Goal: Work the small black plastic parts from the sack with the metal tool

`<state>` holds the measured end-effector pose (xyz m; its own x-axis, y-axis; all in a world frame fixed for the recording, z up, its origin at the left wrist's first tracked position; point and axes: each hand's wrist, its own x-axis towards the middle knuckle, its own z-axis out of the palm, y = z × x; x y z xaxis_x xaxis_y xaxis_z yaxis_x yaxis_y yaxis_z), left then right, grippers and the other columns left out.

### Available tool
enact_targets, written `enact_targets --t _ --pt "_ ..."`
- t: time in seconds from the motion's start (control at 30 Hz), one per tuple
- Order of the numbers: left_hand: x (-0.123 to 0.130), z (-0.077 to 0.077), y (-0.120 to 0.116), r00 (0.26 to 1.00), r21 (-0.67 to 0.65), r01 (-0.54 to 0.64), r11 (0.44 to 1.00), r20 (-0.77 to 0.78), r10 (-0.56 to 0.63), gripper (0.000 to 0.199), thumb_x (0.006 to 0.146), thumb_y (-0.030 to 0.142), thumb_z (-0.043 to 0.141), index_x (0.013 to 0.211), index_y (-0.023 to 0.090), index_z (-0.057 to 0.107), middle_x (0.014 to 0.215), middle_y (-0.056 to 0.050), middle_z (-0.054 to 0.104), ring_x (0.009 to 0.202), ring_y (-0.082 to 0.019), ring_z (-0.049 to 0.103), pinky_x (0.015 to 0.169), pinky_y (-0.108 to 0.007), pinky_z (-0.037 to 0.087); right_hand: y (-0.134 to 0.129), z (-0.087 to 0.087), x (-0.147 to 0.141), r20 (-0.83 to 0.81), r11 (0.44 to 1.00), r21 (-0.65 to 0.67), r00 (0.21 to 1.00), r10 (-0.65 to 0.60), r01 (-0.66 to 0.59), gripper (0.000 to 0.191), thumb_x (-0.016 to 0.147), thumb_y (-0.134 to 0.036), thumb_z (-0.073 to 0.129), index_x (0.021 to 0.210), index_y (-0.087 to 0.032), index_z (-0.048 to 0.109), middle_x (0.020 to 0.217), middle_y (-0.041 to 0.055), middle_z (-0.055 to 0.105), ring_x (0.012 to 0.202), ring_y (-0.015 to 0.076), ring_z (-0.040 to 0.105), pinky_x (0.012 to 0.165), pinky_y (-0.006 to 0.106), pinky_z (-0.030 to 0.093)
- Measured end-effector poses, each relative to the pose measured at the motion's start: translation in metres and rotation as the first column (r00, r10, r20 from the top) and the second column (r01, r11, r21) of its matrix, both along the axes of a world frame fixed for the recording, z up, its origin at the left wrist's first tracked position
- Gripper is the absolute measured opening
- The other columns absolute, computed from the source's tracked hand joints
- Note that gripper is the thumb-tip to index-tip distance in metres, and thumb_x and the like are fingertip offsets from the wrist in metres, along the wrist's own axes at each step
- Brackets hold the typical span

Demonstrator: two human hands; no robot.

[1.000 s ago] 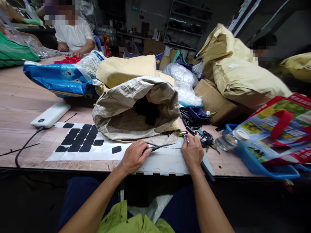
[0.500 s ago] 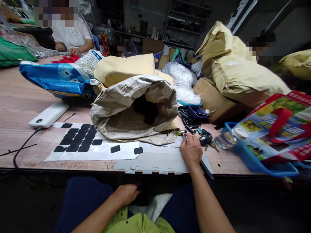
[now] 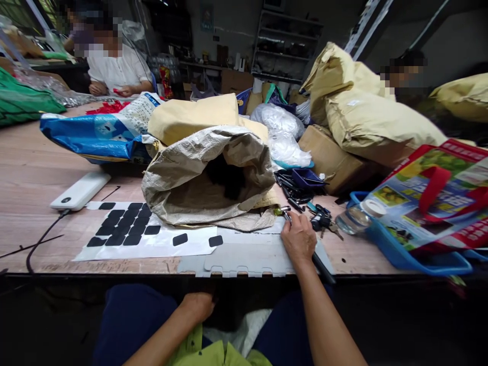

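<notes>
My right hand (image 3: pixel 299 236) rests on the grey mat (image 3: pixel 244 256) at the table's front edge, its fingers wrapped round a hammer (image 3: pixel 323 268). The hammer's small head, metal with a yellowish end, lies by the mouth of a woven sack (image 3: pixel 183 157); its dark grip sticks out beneath my wrist. Low over my lap, below the table edge, is my left hand (image 3: pixel 198 306). Its fingers look curled, but shadow hides what they may hold. Left of the mat, black rounded patches (image 3: pixel 124 223) lie in rows on white backing paper (image 3: pixel 198 245), with two set apart on the right.
A white power bank (image 3: pixel 80 190) with a cable lies on the left. Keys (image 3: pixel 332 226), black pen-like pieces (image 3: pixel 292 190) and a clear bottle (image 3: pixel 354 218) are right of my hand, beside a blue basket (image 3: pixel 415 264). Two people sit across the table behind bags.
The view has tilted up and shifted slightly. My right hand keeps its hold on the hammer in the same place; my left hand stays low over my lap.
</notes>
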<state>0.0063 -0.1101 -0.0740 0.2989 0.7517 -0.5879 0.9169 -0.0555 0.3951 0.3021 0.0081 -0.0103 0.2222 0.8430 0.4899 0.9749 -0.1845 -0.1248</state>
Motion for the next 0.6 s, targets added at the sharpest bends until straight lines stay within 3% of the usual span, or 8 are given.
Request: enact_targets --t 0.07,0.17,0.23,0.3,0.37,0.43,0.5,0.6 --pt "-0.008 0.032 -0.003 0.977 -0.047 0.195 0.980 0.097 -0.190 0.047 0.086 0.038 0.062 0.130 0.024 0.068 0.122 -0.013 0.073 0.118 -0.034 0.066 0.099 -0.043 0.051 0.000 0.001 0.000 0.001 1.000 -0.002 1.000 0.006 -0.006 0.032 0.093 -0.020 0.054 0.122 -0.021 0.068 0.101 0.0085 0.062 0.095 0.0216 0.053 0.078 0.031 0.036" --pt "-0.012 0.095 0.017 0.794 -0.049 0.453 0.890 0.476 -0.378 0.048 0.085 0.051 0.067 0.128 0.028 0.069 0.099 -0.005 0.078 0.090 -0.025 0.073 0.076 -0.030 0.054 0.000 0.002 -0.001 -0.001 1.000 -0.003 1.000 0.004 -0.004 0.031 0.093 -0.021 0.053 0.121 -0.020 0.068 0.101 0.0088 0.062 0.095 0.0219 0.053 0.078 0.031 0.036" --pt "-0.006 0.129 0.051 0.717 0.040 0.386 0.922 0.616 -0.327 0.042 0.093 0.052 0.059 0.124 0.026 0.070 0.092 -0.002 0.076 0.079 -0.019 0.070 0.067 -0.024 0.050 0.000 0.002 -0.001 -0.002 1.000 -0.005 1.000 0.001 -0.001 0.031 0.093 -0.021 0.053 0.120 -0.020 0.067 0.100 0.0089 0.062 0.094 0.0218 0.053 0.077 0.031 0.035" --pt "0.004 0.145 0.099 0.770 0.181 0.106 0.978 0.607 -0.196 0.036 0.097 0.045 0.052 0.112 0.020 0.072 0.085 -0.003 0.074 0.075 -0.017 0.068 0.065 -0.024 0.048 0.000 0.002 -0.001 -0.003 1.000 -0.003 1.000 0.006 -0.006 0.031 0.093 -0.020 0.052 0.120 -0.020 0.067 0.100 0.0086 0.061 0.093 0.0216 0.053 0.077 0.031 0.035" --pt "0.016 0.144 0.152 0.860 0.386 -0.243 0.890 0.511 0.013 0.031 0.097 0.039 0.052 0.105 0.017 0.072 0.095 -0.007 0.074 0.082 -0.020 0.068 0.069 -0.027 0.048 0.001 0.002 -0.001 -0.004 1.000 0.002 1.000 0.013 -0.013 0.031 0.093 -0.020 0.052 0.120 -0.020 0.067 0.100 0.0083 0.061 0.094 0.0216 0.053 0.078 0.031 0.036" --pt "0.026 0.132 0.199 0.873 0.484 -0.438 0.757 0.431 0.229 0.028 0.095 0.032 0.055 0.111 0.015 0.070 0.106 -0.011 0.074 0.091 -0.023 0.069 0.074 -0.029 0.049 0.001 0.003 -0.002 -0.004 1.000 0.003 1.000 0.009 -0.009 0.031 0.092 -0.019 0.052 0.119 -0.020 0.067 0.100 0.0084 0.061 0.095 0.0219 0.053 0.078 0.031 0.036" --pt "0.033 0.117 0.230 0.870 0.523 -0.485 0.701 0.369 0.326 0.029 0.092 0.029 0.058 0.114 0.014 0.069 0.110 -0.013 0.073 0.095 -0.024 0.069 0.077 -0.029 0.050 0.001 0.003 -0.002 -0.005 1.000 -0.005 1.000 -0.003 0.003 0.031 0.092 -0.019 0.052 0.119 -0.020 0.067 0.101 0.0087 0.061 0.095 0.0221 0.054 0.078 0.031 0.036" --pt "0.035 0.100 0.247 0.887 0.541 -0.461 0.703 0.295 0.355 0.031 0.089 0.033 0.062 0.112 0.013 0.070 0.108 -0.014 0.073 0.097 -0.026 0.069 0.078 -0.030 0.051 0.001 0.005 -0.003 -0.011 1.000 -0.025 1.000 -0.010 0.010 0.031 0.093 -0.019 0.051 0.119 -0.020 0.067 0.103 0.0086 0.062 0.095 0.0221 0.054 0.077 0.031 0.036"
